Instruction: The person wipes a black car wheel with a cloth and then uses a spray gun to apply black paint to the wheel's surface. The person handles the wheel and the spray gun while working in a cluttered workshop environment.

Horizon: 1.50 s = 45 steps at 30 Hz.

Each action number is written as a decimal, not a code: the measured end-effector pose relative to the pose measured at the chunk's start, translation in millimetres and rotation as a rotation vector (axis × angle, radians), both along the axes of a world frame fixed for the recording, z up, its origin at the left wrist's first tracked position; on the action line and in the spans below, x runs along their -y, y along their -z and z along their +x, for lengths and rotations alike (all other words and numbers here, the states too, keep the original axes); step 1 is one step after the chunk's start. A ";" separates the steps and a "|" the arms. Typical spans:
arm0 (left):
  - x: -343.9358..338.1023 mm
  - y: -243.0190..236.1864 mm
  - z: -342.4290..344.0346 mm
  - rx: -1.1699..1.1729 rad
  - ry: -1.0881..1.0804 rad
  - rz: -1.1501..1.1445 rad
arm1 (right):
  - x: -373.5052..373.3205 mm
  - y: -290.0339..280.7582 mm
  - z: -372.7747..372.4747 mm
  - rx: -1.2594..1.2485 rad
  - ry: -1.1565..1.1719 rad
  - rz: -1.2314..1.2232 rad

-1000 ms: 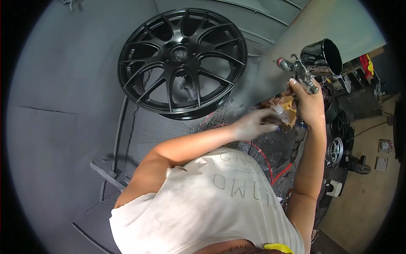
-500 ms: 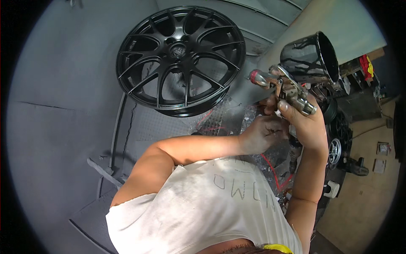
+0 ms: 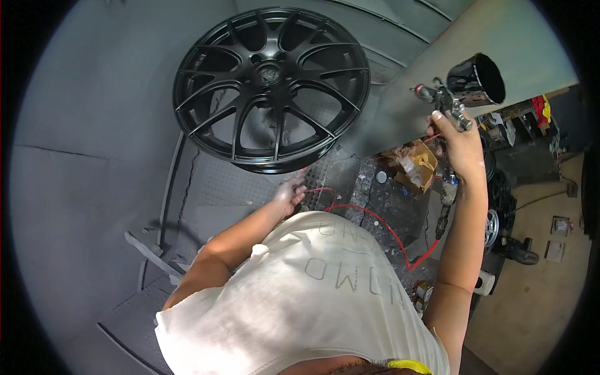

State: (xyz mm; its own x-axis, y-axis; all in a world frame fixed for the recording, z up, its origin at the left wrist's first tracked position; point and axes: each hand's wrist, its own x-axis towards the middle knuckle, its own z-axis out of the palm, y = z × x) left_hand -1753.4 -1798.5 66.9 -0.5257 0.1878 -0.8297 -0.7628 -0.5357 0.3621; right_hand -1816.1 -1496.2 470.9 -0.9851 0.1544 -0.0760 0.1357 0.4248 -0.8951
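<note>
My right hand (image 3: 464,150) is closed around the handle of a paint spray gun (image 3: 447,104), with my thumb along its rear. The gun's paint-streaked metal cup (image 3: 465,81) sits tilted on it, its dark mouth facing right, and the reddish nozzle points left toward a black multi-spoke wheel rim (image 3: 269,74). That rim stands raised at the upper middle, apart from the gun. Below the rim's lower edge, my left hand (image 3: 291,195) hangs with loosely bent fingers and nothing visible in it.
A red hose (image 3: 381,220) loops over the stained floor, rising toward a dark fitting under the gun. Near my right wrist sits an open cardboard box (image 3: 417,164) of crumpled scraps. More wheels (image 3: 493,230) stand at the right. A grey wall (image 3: 94,125) fills the left.
My left hand has left the spray gun's underside and swung left, below the wheel rim. My right hand has carried the gun slightly right and farther off.
</note>
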 end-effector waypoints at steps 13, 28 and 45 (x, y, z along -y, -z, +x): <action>35.1 -6.6 -2.6 -0.052 -0.200 -0.113 | 50.6 -10.1 -29.4 -0.024 -0.103 0.052; 118.7 -4.9 -9.8 -0.148 -0.190 -0.398 | 57.4 -9.0 -41.6 -0.021 -0.166 0.087; 46.2 -18.7 15.5 -0.094 0.100 -0.088 | 46.0 3.4 -39.9 -0.064 -0.075 0.066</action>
State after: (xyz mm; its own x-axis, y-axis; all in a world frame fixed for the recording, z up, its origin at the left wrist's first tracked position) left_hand -1738.0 -1844.7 85.6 -0.5844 0.1721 -0.7930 -0.7712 -0.4216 0.4769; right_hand -1856.0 -1542.2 467.5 -0.9965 0.0830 -0.0045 0.0447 0.4899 -0.8706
